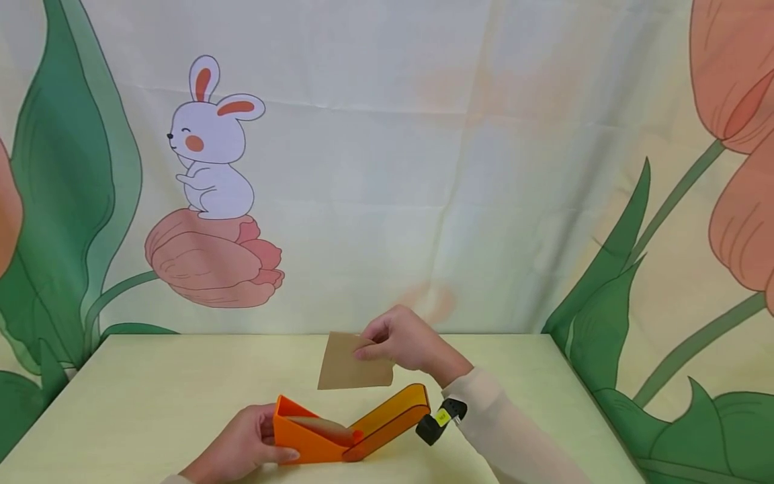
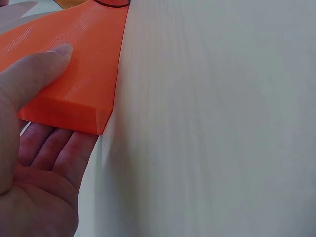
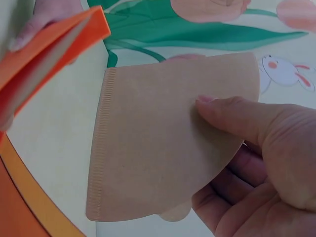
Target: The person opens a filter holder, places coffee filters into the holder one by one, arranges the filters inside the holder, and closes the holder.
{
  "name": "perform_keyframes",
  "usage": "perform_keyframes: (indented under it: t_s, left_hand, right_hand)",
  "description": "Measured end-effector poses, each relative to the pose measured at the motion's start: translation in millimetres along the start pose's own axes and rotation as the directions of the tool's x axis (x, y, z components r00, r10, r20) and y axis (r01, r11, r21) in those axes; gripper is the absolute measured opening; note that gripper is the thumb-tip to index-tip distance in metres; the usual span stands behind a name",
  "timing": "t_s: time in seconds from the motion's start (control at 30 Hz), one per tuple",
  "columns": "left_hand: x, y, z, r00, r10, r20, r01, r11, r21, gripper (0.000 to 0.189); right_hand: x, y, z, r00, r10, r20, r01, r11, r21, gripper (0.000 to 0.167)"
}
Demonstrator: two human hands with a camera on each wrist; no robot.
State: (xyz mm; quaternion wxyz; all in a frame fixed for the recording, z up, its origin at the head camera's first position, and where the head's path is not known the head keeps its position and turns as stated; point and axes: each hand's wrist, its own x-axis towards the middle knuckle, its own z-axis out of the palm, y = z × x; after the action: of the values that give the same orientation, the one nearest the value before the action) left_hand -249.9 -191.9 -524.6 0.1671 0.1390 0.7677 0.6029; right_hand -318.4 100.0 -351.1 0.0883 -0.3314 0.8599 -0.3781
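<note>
An orange V-shaped holder (image 1: 338, 430) stands open on the pale table (image 1: 151, 396), with brown paper filters inside it. My left hand (image 1: 242, 447) grips its left wing, thumb on the outer face (image 2: 34, 74) and fingers underneath. Above and behind the holder, my right hand (image 1: 402, 343) pinches a flat brown paper coffee filter (image 1: 347, 363) between thumb and fingers. In the right wrist view the filter (image 3: 163, 148) is fan-shaped with a crimped seam down its left edge, and the holder's orange wing (image 3: 44, 54) sits at the upper left.
A printed cloth backdrop (image 1: 387, 168) with a rabbit and tulips hangs right behind the table's far edge. A black wrist camera (image 1: 441, 420) with a yellow tag sits on my right wrist, close to the holder's right wing.
</note>
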Motion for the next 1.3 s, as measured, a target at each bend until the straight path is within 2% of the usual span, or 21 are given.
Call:
perform_keyframes:
  t_s: [0.23, 0.43, 0.57, 0.8, 1.13, 1.3]
  left_hand:
    - [-0.7, -0.7, -1.1, 0.999, 0.032, 0.003, -0.032, 0.999, -0.004, 0.056]
    - [-1.5, -0.8, -1.3, 1.0, 0.022, 0.0, -0.022, 1.0, 0.011, 0.057]
    - [-1.1, -1.2, -1.7, 1.0, 0.02, 0.006, -0.02, 1.0, 0.011, 0.059]
    - [-0.1, -1.2, -1.8, 1.0, 0.005, 0.004, -0.005, 1.0, 0.022, 0.059]
    - [-0.4, -0.8, -1.0, 1.0, 0.018, 0.016, -0.018, 1.0, -0.002, 0.059]
    - [-0.3, -0.7, -1.5, 1.0, 0.017, 0.017, -0.017, 1.0, -0.002, 0.061]
  right_hand:
    - [4.2, -6, 19, 0.999, 0.034, 0.041, -0.035, 0.999, 0.028, 0.006]
    - [5.1, -5, 33, 0.999, 0.015, 0.051, -0.017, 0.999, 0.044, 0.006]
    - [4.9, -4, 40, 0.998, 0.03, 0.054, -0.034, 0.998, 0.061, 0.006]
    - [4.0, -1, 51, 0.997, 0.031, 0.07, -0.036, 0.997, 0.071, 0.008]
    - [3.7, -1, 62, 0.992, 0.061, 0.108, -0.068, 0.996, 0.062, 0.007]
    - [3.1, -1, 67, 0.99, 0.052, 0.133, -0.06, 0.996, 0.06, 0.005]
